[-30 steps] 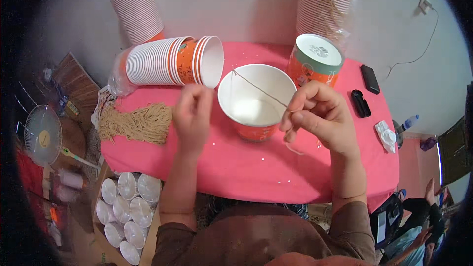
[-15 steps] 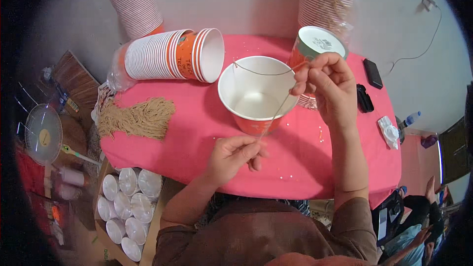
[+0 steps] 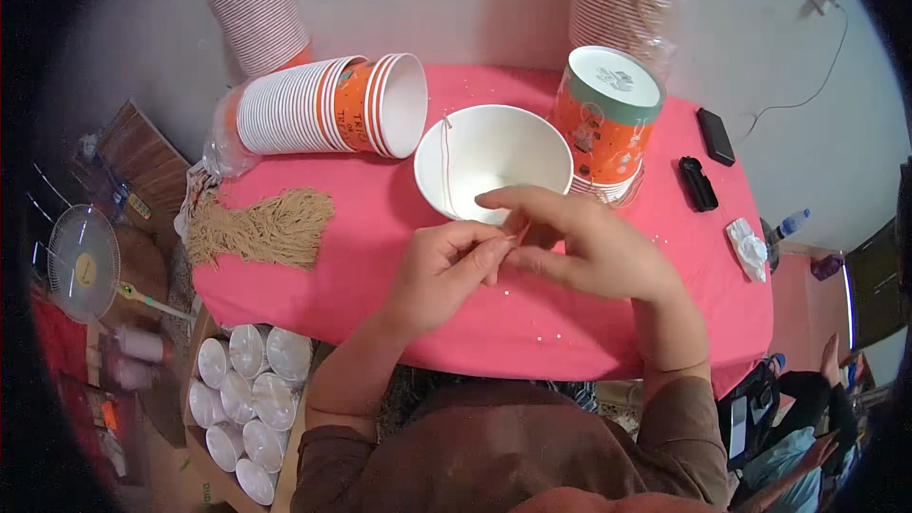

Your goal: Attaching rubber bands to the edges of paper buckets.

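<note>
A paper bucket [image 3: 532, 147], white inside, stands upright in front of me on the table. A thin cord [image 3: 446, 166] is fastened near its far left rim and hangs across its inside toward my hands. At the bucket's near rim, my left hand [image 3: 437, 271] pinches the cord between thumb and fingertips. My right hand [image 3: 598, 247] is beside it, index finger stretched over the rim and thumb apart, reaching toward the left fingertips. Its other fingers are partly hidden. Nothing is plainly gripped in the right hand.
Right of the bucket, an orange, green-based bucket [image 3: 608, 123] stands upside down on others. Nested buckets [image 3: 304, 109] lie at the left, above a bundle of tan cords [image 3: 261, 228]. A black case [image 3: 698, 183] and crumpled tissue [image 3: 748, 249] lie right. A carton of cups [image 3: 245, 399] is lower left.
My right hand has come down and left from above the bucket's right side, its fingers spreading. The cord, stretched across the bucket before, now hangs down its left inside. My left hand moved slightly up.
</note>
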Tool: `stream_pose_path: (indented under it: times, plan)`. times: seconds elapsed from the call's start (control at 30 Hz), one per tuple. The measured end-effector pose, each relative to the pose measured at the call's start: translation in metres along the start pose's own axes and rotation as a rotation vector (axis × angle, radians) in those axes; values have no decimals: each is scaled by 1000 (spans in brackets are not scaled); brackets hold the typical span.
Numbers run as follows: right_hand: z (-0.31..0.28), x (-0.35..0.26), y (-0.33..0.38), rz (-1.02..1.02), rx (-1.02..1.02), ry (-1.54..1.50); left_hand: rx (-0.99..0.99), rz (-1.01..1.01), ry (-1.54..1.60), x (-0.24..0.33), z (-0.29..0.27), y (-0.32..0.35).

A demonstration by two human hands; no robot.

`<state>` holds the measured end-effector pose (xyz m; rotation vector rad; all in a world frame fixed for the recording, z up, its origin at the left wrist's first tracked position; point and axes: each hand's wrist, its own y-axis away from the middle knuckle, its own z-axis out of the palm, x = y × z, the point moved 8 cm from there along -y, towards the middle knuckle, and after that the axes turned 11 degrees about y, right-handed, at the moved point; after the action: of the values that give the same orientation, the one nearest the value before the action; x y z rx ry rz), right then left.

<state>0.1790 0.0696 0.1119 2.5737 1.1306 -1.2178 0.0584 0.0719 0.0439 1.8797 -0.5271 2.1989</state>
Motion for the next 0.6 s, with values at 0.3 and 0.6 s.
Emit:
stream_pose_path:
  times: [0.3, 0.6]
  plan:
    - [-43, 26, -1, -9, 342, 360, 204, 607, -604, 26, 11, 3]
    - [-27, 28, -4, -226, 166, 505, 161, 703, -921, 8, 3, 13]
